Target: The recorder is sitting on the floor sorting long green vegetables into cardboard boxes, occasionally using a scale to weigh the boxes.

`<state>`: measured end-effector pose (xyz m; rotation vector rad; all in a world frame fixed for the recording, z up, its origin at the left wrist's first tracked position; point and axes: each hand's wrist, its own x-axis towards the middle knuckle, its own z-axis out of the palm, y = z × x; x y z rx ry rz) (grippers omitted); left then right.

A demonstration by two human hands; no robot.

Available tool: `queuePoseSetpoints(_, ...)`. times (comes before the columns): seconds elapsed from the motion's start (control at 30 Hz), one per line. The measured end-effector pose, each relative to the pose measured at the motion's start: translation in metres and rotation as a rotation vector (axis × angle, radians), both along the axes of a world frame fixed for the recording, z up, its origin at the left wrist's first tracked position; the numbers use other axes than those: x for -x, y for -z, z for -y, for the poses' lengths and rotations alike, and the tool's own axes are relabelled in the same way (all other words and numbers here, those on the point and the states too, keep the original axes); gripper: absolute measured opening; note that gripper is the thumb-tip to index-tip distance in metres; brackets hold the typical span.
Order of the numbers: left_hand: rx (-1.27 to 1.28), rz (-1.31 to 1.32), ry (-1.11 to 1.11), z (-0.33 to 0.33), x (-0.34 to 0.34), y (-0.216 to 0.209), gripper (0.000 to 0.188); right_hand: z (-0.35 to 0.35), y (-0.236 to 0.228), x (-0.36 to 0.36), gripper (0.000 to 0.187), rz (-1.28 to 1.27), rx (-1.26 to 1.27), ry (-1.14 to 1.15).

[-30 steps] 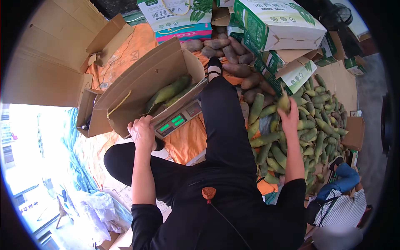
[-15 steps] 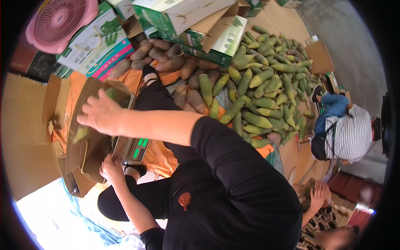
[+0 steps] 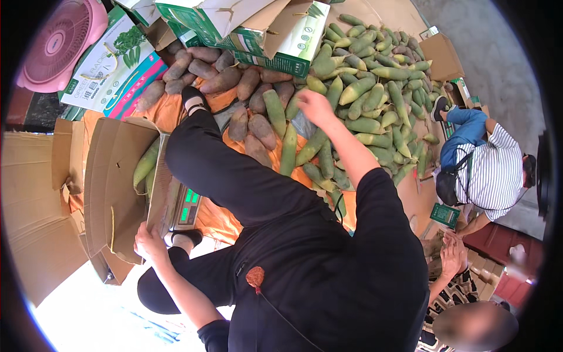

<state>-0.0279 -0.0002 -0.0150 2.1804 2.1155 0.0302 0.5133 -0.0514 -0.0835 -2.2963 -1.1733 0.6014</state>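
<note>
My left hand (image 3: 151, 243) has its fingers closed on the near edge of an open cardboard box (image 3: 114, 176). Inside the box lie long green radishes (image 3: 145, 164), partly hidden by its wall. The box rests on a scale (image 3: 186, 210) with a lit green display. My right hand (image 3: 315, 108) is at the near left side of a big heap of green radishes (image 3: 369, 126). Its fingertips bend down beside one green radish (image 3: 292, 107); whether they grip it is hidden.
Reddish-brown radishes (image 3: 226, 80) lie on an orange sheet beyond my leg. Green-and-white cartons (image 3: 275, 44) and a pink basket (image 3: 58, 44) stand at the back left. One person in a striped shirt (image 3: 495, 170) sits at the right; another person's hands (image 3: 453, 255) are at lower right.
My right hand has swung from above the box over to the green radish heap. My left hand stays at the box edge. A small green box now shows near the person in stripes.
</note>
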Motion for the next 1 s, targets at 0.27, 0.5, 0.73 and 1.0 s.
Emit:
queuePoseSetpoints(0.27, 0.037, -0.009, -0.033, 0.0, -0.006, -0.005, 0.02, 0.158, 0.143, -0.072, 0.028, -0.06, 0.314, 0.53)
queuePoseSetpoints(0.5, 0.026, 0.021, -0.008, -0.002, -0.002, -0.005, 0.021, 0.156, 0.173, -0.062, 0.052, -0.468, 0.255, 0.821)
queuePoseSetpoints(0.73, 0.033, 0.089, -0.008, -0.005, -0.007, 0.0, 0.021, 0.139, 0.212, -0.078, 0.067, -0.493, 0.113, 0.993)
queuePoseSetpoints(1.0, 0.05, 0.047, -0.034, -0.001, -0.007, -0.01, 0.016, 0.105, 0.194, -0.058, 0.063, -0.807, 0.059, 1.121)
